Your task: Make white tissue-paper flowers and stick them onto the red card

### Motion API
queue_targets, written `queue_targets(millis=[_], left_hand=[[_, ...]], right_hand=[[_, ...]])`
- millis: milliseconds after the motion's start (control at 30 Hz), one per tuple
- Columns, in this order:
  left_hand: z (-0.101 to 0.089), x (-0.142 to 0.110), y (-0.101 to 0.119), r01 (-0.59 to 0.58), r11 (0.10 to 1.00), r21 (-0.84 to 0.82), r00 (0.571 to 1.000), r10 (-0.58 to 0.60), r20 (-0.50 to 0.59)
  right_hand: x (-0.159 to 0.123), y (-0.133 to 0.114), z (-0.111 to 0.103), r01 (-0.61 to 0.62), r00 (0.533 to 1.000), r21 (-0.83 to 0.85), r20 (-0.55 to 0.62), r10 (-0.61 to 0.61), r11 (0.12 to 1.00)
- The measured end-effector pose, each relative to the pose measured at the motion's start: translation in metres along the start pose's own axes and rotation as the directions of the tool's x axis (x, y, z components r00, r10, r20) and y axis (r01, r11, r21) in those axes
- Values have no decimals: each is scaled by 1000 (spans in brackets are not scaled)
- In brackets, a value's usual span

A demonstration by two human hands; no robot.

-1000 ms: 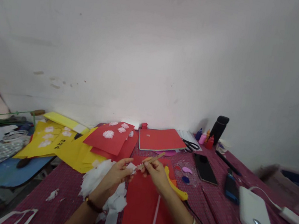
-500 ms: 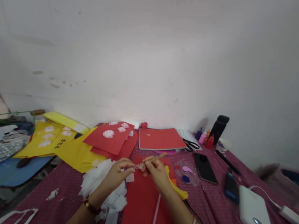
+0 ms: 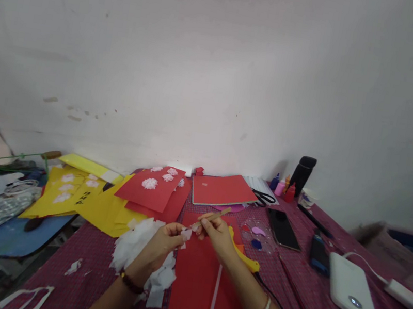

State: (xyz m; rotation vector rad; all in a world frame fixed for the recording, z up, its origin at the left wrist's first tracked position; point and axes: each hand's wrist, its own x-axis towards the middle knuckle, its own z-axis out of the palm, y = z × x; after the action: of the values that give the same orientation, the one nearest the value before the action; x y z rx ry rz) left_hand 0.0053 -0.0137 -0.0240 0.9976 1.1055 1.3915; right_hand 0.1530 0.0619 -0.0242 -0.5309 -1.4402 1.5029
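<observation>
In the head view, my left hand (image 3: pixel 162 246) is closed in a pinch on a small white tissue-paper piece (image 3: pixel 186 234). It is just left of my right hand (image 3: pixel 218 237), above a large red paper sheet (image 3: pixel 193 288). My right hand is closed around a thin wooden stick (image 3: pixel 219 214), which points up and to the right. A small pale paper bit (image 3: pixel 195 226) shows at the right fingertips; how it is held is hard to make out. Beside my left wrist is a loose heap of white tissue-paper pieces (image 3: pixel 133 242).
Red cards with white paper flowers (image 3: pixel 149 183) overlap yellow sheets (image 3: pixel 104 209) at back left. Right of my hands lie a yellow glue gun (image 3: pixel 251 265), a phone (image 3: pixel 284 230), a pencil (image 3: pixel 296 292) and a white power bank (image 3: pixel 353 290). Black-handled scissors (image 3: pixel 262 197) lie farther back.
My left hand has turned slightly and its fingers have curled in more. The white tissue-paper piece now shows at its fingertips. My right hand keeps its hold on the stick, nearly in place.
</observation>
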Motion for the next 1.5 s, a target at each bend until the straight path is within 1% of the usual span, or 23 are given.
queue_targets(millis=[233, 400, 467, 567, 633, 733, 800, 900, 967, 1033, 1133, 1233, 1300, 1333, 1400, 1467, 1500], left_hand=[[-6, 4, -7, 9, 1000, -7, 1000, -9, -24], [-5, 2, -5, -6, 1000, -19, 999, 6, -40], [-6, 1, -3, 8, 993, -114, 1000, -10, -16], [-8, 0, -1, 65, 948, -312, 996, -45, 73], [-9, 0, -1, 89, 926, -368, 993, -52, 108], [-7, 0, -3, 67, 918, -391, 996, -37, 82], [-3, 0, -4, 18, 920, -392, 1000, -12, 19], [0, 1, -4, -45, 930, -364, 998, 23, -65], [1, 1, -3, -64, 941, -333, 996, 39, -82], [0, 2, -2, -101, 958, -267, 993, 79, -92], [-2, 1, 0, -204, 977, -57, 971, 194, -140], [0, -2, 2, -268, 946, 183, 942, 297, -155], [4, -4, 4, -280, 922, 266, 938, 322, -129], [5, -5, 4, -279, 921, 272, 940, 319, -116], [7, -6, 5, -259, 946, 196, 953, 284, -108], [7, -4, 5, -173, 985, 8, 981, 173, -92], [5, -3, 4, -118, 989, -89, 991, 112, -74]], right_hand=[[-1, -4, 3, 16, 1000, -32, 8, -16, 999], [-2, -6, 4, 22, 1000, -49, 3, -22, 999], [-1, -6, 4, 23, 1000, -35, -3, -23, 999], [0, -6, 2, 18, 999, 12, -32, -17, 1000], [0, -7, 2, 7, 999, 59, -46, -4, 998], [-1, -8, 2, -17, 998, 130, -51, 24, 991], [-2, -8, 4, -48, 997, 167, -48, 57, 985], [-5, -5, 6, -83, 995, 206, -45, 95, 975], [-5, -3, 7, -89, 994, 218, -38, 100, 972], [-5, -2, 9, -93, 994, 221, -32, 102, 971], [-5, -2, 10, -101, 993, 189, -36, 110, 977], [-5, -4, 12, -108, 992, 113, -59, 115, 988], [-6, -5, 12, -91, 994, 37, -63, 93, 995], [-6, -6, 11, -79, 995, 1, -59, 79, 997], [-7, -8, 9, -59, 997, -28, -41, 58, 998], [-8, -11, 6, -66, 998, 12, 13, 66, 998], [-8, -13, 4, -74, 996, 43, 50, 72, 996]])
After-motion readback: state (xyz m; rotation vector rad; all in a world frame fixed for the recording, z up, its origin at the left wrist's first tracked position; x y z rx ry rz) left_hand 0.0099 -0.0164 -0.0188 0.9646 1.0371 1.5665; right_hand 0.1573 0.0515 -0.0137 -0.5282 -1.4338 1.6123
